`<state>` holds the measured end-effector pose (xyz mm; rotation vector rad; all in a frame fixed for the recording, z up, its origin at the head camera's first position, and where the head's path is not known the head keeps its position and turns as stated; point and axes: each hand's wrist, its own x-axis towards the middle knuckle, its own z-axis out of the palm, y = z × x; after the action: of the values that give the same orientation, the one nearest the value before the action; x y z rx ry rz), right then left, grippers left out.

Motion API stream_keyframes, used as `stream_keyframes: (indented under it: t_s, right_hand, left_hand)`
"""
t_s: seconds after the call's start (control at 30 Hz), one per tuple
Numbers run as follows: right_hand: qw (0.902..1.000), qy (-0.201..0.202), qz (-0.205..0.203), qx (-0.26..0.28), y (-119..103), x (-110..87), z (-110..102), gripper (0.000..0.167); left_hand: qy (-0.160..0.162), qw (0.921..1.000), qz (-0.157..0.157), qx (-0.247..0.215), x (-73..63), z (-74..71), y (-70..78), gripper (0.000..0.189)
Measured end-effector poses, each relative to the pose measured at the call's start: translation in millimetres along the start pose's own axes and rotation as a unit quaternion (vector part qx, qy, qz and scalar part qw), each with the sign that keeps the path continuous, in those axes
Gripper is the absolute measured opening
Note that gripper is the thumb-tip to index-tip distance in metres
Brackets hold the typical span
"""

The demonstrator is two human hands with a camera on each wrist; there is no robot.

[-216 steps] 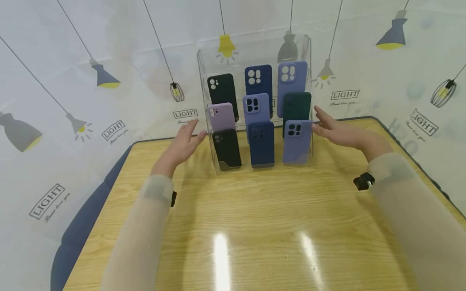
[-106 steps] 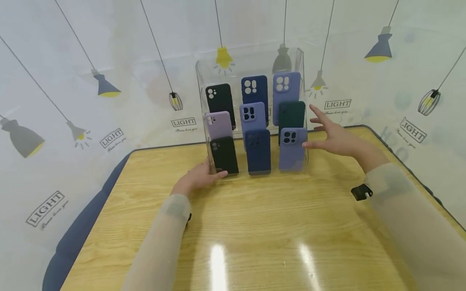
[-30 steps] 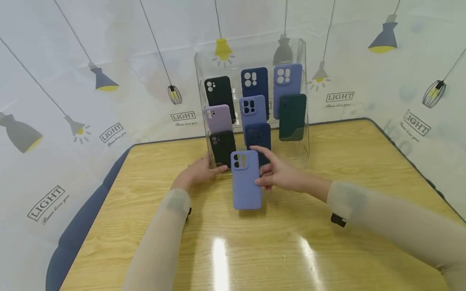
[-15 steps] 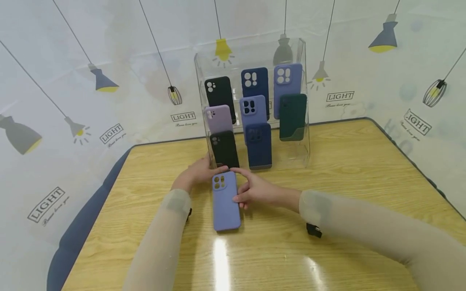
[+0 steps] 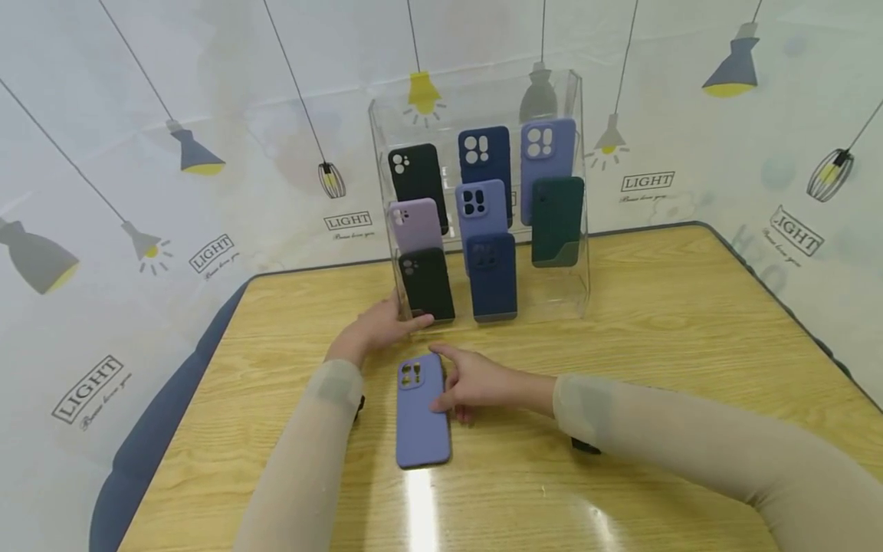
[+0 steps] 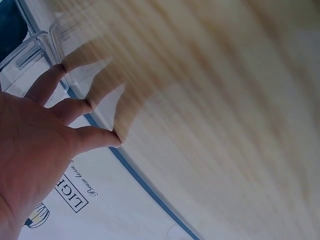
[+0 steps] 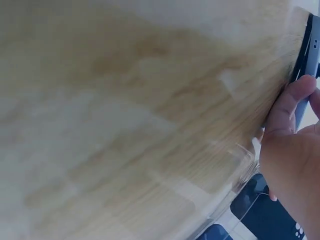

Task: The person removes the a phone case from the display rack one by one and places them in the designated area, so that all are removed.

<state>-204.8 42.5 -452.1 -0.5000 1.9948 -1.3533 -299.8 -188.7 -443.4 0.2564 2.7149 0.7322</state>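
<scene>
In the head view, my right hand point(image 5: 476, 381) pinches a periwinkle phone case point(image 5: 421, 429) by its right edge, thumb on its face. The case lies nearly flat, low over the wooden table in front of the stand; whether all of it touches the wood I cannot tell. The right wrist view shows the phone case point(image 7: 314, 47) edge-on at the thumb. My left hand point(image 5: 379, 326) holds the lower left corner of a clear display stand point(image 5: 552, 295), its thumb across the front. In the left wrist view, that hand's spread fingertips point(image 6: 116, 141) rest by the stand's base.
The stand bears tiers of phone cases: black point(image 5: 428, 287), lilac point(image 5: 417, 224), navy point(image 5: 493, 284), periwinkle point(image 5: 481, 203) and dark green point(image 5: 557, 222) among them. The wooden table point(image 5: 655, 322) ends at a dark-edged border against a lamp-printed backdrop point(image 5: 276, 153).
The periwinkle case has left the stand's front right place in my right hand, coming left, toward me and down to the table. Earlier, my left hand moved onto the stand's corner; it stays there.
</scene>
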Motion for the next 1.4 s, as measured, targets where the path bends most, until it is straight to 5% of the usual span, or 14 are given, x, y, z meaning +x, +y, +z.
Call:
stream_keyframes:
  t_s: [0.3, 0.67, 1.1, 1.4]
  right_hand:
    - [0.9958, 0.002, -0.01, -0.091, -2, 2.0, 2, 0.096]
    - [0.9978, 0.017, 0.043, 0.047, -4, 9.2, 16, 0.107]
    - [0.9972, 0.01, 0.051, 0.053, -4, 11.9, 18, 0.107]
    - [0.9973, 0.032, 0.024, -0.062, -41, -6.4, -18, 0.103]
  left_hand:
    - [0.0, 1.0, 0.0, 0.002, -1.4, -1.0, 1.6, 0.118]
    - [0.003, 0.9999, -0.004, 0.011, -1.5, -1.3, 1.4, 0.119]
    - [0.008, 0.9998, -0.001, 0.019, -3.7, -1.5, 0.8, 0.119]
    - [0.005, 0.9999, -0.002, 0.011, -1.6, -0.9, -0.6, 0.119]
